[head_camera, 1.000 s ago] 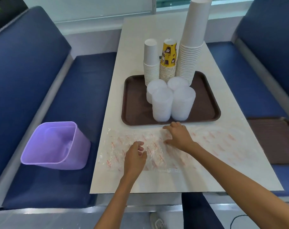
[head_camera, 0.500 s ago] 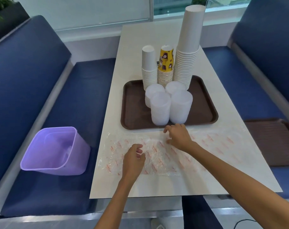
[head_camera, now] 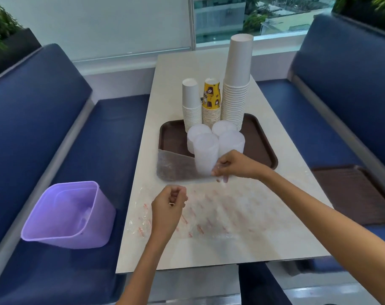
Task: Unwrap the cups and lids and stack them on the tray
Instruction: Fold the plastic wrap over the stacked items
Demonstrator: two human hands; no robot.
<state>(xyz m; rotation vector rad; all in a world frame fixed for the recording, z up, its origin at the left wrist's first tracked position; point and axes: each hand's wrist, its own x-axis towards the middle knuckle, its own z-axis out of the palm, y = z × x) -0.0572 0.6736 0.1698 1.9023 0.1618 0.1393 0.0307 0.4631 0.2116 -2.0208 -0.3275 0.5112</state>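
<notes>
One wrapper (head_camera: 220, 213), long axis left-right; right hand (head_camera: 235, 165) pinches far edge.

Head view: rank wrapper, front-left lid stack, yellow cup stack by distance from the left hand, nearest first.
1. wrapper, right at the left hand.
2. front-left lid stack, near side of the tray.
3. yellow cup stack, back of it.

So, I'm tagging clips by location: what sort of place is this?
Probably a café or canteen booth: blue padded benches flank a table, with stacked paper cups on a brown serving tray.
</notes>
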